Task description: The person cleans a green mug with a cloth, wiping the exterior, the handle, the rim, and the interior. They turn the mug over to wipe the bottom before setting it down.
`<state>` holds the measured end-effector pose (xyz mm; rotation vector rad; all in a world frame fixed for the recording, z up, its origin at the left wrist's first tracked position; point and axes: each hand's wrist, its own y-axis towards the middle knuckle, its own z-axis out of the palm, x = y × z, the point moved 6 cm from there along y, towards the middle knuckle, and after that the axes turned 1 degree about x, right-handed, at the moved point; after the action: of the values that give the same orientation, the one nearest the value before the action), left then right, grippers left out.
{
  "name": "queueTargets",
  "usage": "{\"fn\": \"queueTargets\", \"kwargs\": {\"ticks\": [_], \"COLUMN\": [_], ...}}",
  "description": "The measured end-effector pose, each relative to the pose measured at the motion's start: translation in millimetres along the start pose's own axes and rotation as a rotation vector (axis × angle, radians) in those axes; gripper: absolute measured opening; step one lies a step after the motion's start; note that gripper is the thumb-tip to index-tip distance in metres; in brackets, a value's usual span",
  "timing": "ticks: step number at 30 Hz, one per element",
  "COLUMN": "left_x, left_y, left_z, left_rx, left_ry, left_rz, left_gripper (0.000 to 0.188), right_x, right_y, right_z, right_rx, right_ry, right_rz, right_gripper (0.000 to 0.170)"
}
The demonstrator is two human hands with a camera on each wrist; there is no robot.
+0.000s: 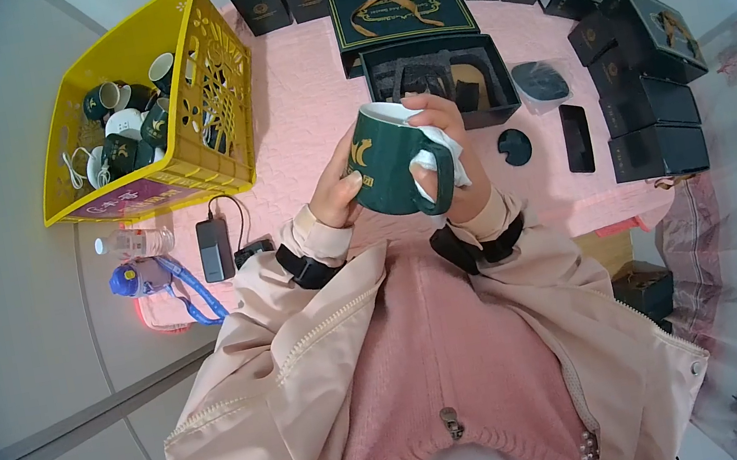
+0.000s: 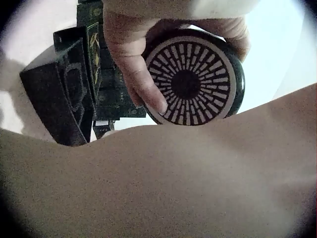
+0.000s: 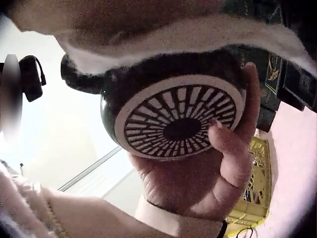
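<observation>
A dark green mug (image 1: pixel 386 169) with a gold print and white inside is held up above the pink table. My left hand (image 1: pixel 337 186) grips its left side; in the left wrist view the fingers (image 2: pixel 143 87) curl round the patterned base (image 2: pixel 185 84). On the mug's other side, by the handle, my right hand (image 1: pixel 451 138) holds a white cloth (image 1: pixel 444 154) against the mug. The right wrist view shows the mug's base (image 3: pixel 182 129) and the left hand (image 3: pixel 198 183) under it; the cloth (image 3: pixel 173 42) covers much of the right hand.
An open dark box (image 1: pixel 504 105) with grey foam lies beyond the mug, its lid (image 1: pixel 401 15) behind. At left stand a yellow crate (image 1: pixel 168 166) of mugs, a bottle (image 1: pixel 141 242) and a black power bank (image 1: pixel 215 250). Green boxes (image 1: pixel 650 105) and a phone (image 1: pixel 577 139) are at right.
</observation>
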<state>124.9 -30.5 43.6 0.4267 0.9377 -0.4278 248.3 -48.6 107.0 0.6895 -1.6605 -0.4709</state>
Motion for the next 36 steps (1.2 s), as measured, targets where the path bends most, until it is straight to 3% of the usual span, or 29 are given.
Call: {"fn": "queueTargets", "kwargs": {"ticks": [15,25,33,36], "left_x": [0,11,4,1], "left_y": [1,-5,-4,-7], "left_z": [-1,-12,-5,-2], "left_rx": [-0.015,-0.064,-0.019,-0.032], "left_ry": [0.026,-0.202,-0.235,-0.233], "left_rz": [0.03,-0.107,-0.125,-0.158], "left_gripper": [0.08,0.074,0.074,0.074], "right_x": [-7,-5,-4,-7], "right_y": [0,-1,0,0], "right_z": [1,3,3,-3], "right_rx": [-0.067,-0.018,-0.091,0.096], "right_ry": [0.037,0.01,0.239,0.323], "right_rz": [0.094,0.09,0.161,0.112], "right_gripper": [0.035,0.04,0.038,0.034]}}
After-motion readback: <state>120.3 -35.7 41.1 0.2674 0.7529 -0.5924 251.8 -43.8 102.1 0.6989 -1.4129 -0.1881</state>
